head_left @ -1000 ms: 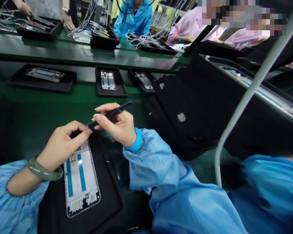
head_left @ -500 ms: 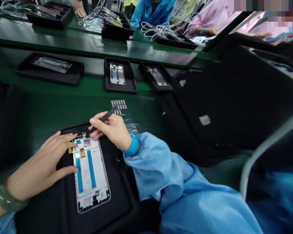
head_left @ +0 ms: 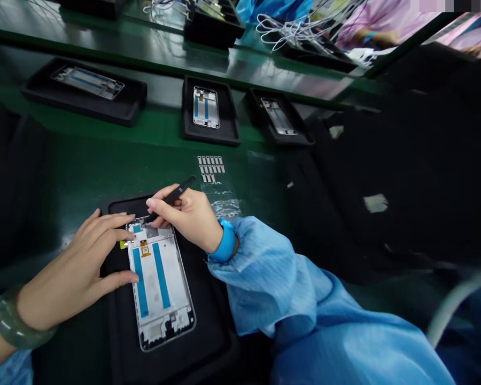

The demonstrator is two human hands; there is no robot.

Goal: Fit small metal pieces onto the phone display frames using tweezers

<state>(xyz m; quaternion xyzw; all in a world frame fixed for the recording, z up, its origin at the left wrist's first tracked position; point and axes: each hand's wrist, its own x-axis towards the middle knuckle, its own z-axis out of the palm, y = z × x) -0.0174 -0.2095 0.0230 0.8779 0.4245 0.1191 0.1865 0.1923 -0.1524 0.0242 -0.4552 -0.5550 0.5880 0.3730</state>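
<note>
A silver phone frame [head_left: 166, 289] with two long blue strips lies in a black foam tray [head_left: 214, 342]. An orange flex connector [head_left: 145, 249] shows on its upper part. My left hand [head_left: 86, 256] rests along the frame's left edge, fingers stretched out and apart, thumb on the side. My right hand [head_left: 188, 216] is closed around black tweezers [head_left: 180, 188], whose lower end points at the frame's top edge. The tips are small and partly covered by fingers, so I cannot make out what they hold. Beyond the hand lies a clear sheet with rows of small metallic pieces [head_left: 210, 168].
Across the bench stand three black trays with phone frames: left [head_left: 132, 109], middle [head_left: 190, 131] and right [head_left: 302, 140]. Behind them is a raised shelf with white cables [head_left: 282, 35] and dark bins. Black material [head_left: 425, 160] covers the right side. People sit opposite.
The view has shifted, moving everything rightward in the picture. A small metal piece seen beyond the frame's top edge no longer shows there; the tweezers now reach down onto that edge.
</note>
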